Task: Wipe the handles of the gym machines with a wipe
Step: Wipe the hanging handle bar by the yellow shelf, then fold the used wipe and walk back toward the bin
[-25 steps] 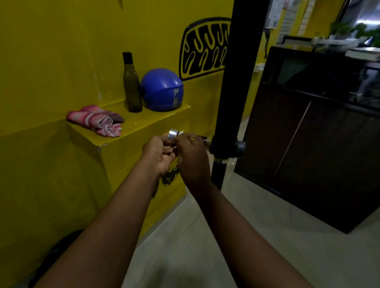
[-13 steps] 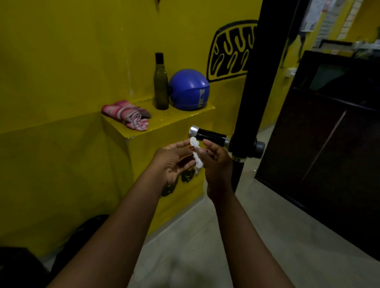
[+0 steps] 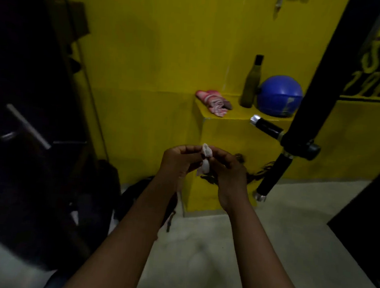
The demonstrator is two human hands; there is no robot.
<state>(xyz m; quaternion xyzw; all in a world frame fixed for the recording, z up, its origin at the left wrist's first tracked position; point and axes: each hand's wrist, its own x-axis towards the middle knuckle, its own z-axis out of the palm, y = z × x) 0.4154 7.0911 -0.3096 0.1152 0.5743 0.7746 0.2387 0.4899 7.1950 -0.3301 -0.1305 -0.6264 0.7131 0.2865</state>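
In the head view, a white wipe is pinched between the fingertips of the left hand and the right hand, before a yellow ledge. To the right, untouched, an upper handle and a lower handle are fixed to a black post. A bottle, a blue helmet and a striped cloth are set on the ledge.

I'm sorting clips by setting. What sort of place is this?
Probably a gym: a black post carrying two handles, a steel bar at left, and a bottle on the yellow ledge.
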